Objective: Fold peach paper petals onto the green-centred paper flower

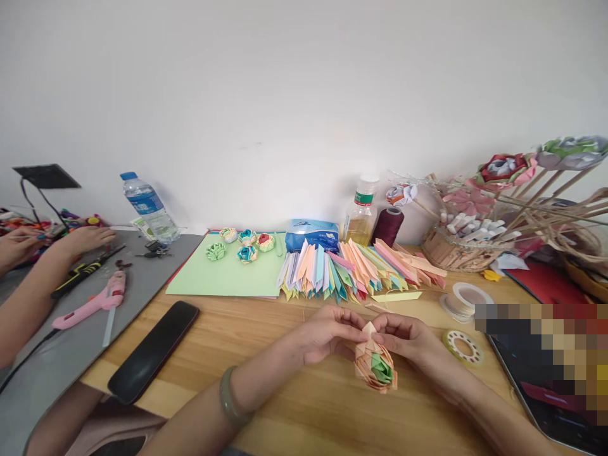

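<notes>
A folded paper flower (pixel 376 367), peach outside with a green centre, is held between my two hands above the wooden table. My left hand (pixel 327 335) pinches a pointed peach petal at its upper edge from the left. From the right, my right hand (pixel 403 335) grips the same edge with thumb and fingers. Just beyond my hands lies a long row of folded paper strips (pixel 327 272) in several colours. Several small finished paper flowers (pixel 247 254) rest on a light green paper sheet (pixel 223 282) farther left.
A black phone (pixel 154 351) lies left of my forearm. At right are tape rolls (pixel 463 348), a tablet (pixel 546 392) and a basket (pixel 449 250) of paper pieces. A bottle (pixel 360 215) and thread spool (pixel 388 227) stand behind. A co-worker's hands (pixel 88 240) and a pink glue gun (pixel 92 307) are far left.
</notes>
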Action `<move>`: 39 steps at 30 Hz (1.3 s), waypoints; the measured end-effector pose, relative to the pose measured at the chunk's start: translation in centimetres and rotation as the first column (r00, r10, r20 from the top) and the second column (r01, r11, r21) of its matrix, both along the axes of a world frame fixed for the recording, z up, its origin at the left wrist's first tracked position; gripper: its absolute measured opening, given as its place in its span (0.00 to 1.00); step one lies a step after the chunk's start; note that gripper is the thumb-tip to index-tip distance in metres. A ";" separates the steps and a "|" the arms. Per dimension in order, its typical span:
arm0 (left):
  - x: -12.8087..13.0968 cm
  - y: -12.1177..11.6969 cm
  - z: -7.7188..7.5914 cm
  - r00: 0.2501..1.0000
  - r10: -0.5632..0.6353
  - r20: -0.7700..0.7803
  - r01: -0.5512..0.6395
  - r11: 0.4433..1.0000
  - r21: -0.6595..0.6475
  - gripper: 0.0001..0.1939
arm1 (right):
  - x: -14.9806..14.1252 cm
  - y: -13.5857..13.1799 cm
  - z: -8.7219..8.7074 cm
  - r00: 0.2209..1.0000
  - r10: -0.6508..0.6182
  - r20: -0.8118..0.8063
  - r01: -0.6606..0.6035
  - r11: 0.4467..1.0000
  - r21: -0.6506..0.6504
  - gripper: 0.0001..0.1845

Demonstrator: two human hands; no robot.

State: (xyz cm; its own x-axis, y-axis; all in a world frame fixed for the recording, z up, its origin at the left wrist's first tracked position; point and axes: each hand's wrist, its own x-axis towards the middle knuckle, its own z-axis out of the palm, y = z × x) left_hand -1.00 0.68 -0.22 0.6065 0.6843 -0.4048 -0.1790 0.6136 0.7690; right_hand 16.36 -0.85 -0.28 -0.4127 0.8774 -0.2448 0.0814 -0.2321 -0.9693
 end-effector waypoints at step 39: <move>0.3 -0.1 -0.2 0.964 0.073 -0.254 -0.031 0.985 0.168 0.14 | -0.3 -0.1 -0.9 0.990 0.004 0.143 -0.012 0.998 0.057 0.14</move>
State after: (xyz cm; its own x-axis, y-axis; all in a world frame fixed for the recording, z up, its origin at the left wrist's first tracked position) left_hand -0.66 0.60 -0.39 0.4575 0.7811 -0.4250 0.0107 0.4731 0.8809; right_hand 16.09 -0.93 -1.14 -0.3840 0.8886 -0.2508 0.2218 -0.1749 -0.9593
